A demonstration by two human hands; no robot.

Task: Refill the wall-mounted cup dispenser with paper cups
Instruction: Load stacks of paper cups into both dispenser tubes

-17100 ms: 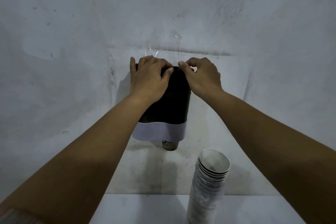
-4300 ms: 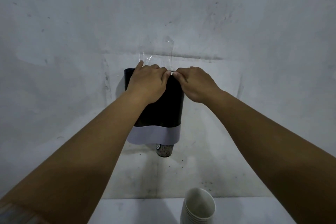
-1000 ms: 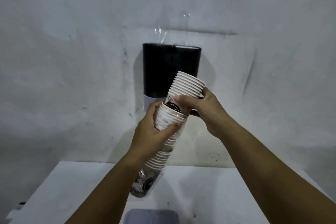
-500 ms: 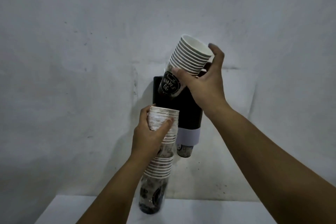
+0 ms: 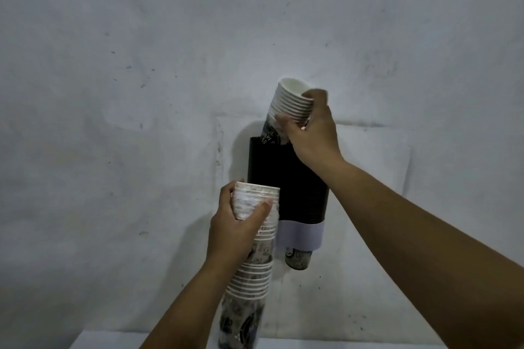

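Right hand grips a short stack of paper cups, long axis near vertical, mouths up, base entering the black wall dispenser top just below. Left hand wraps the tall sleeved cup stack, upright, bottom near the desk.

right hand lowering cup stack into dispenser

Dim, flat, bluish light. Soft shadow on the wall left of the right grip, slightly motion-blurred. Darkened corners, fine detail soft.
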